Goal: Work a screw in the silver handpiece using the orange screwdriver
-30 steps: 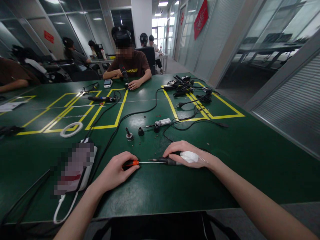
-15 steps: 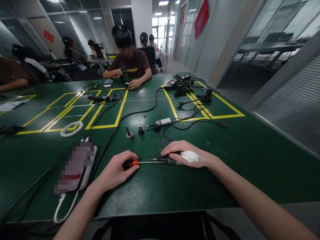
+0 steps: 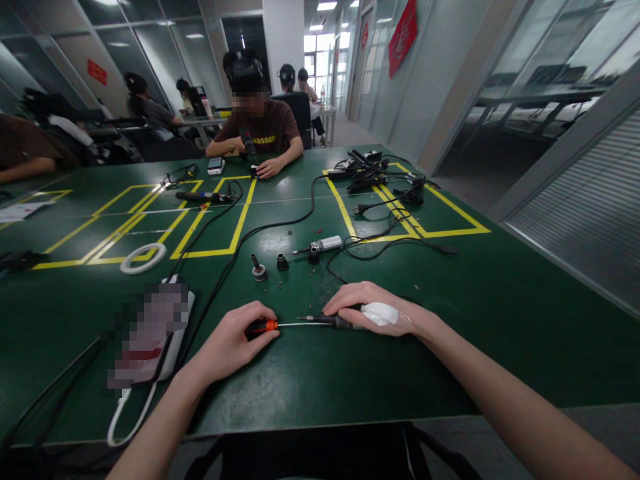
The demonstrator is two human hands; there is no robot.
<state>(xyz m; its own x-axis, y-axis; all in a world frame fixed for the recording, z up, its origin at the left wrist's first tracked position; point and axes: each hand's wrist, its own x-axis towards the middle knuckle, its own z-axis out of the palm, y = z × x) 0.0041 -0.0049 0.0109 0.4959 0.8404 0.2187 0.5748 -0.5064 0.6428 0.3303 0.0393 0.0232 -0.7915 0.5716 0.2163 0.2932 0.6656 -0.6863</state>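
Observation:
My left hand is closed on the black-and-orange handle of a screwdriver, held low over the green table. The screwdriver's thin shaft runs right, and its tip meets a black cylindrical tool body. My right hand is closed around that body, which has a slim metal prong pointing left; the palm hides the rest of it. White material covers the back of my right hand near the wrist. Beyond my hands stand a metal nozzle piece, two black collars and a silver cylinder.
Tiny screws lie past my hands. A black cable crosses the green table. A tape roll and a blurred-out device lie left, tangled cables at the back. Opposite sits a person holding a tool.
My right hand has shifted very slightly with the black tool body. The screwdriver handle has turned a little in my left hand.

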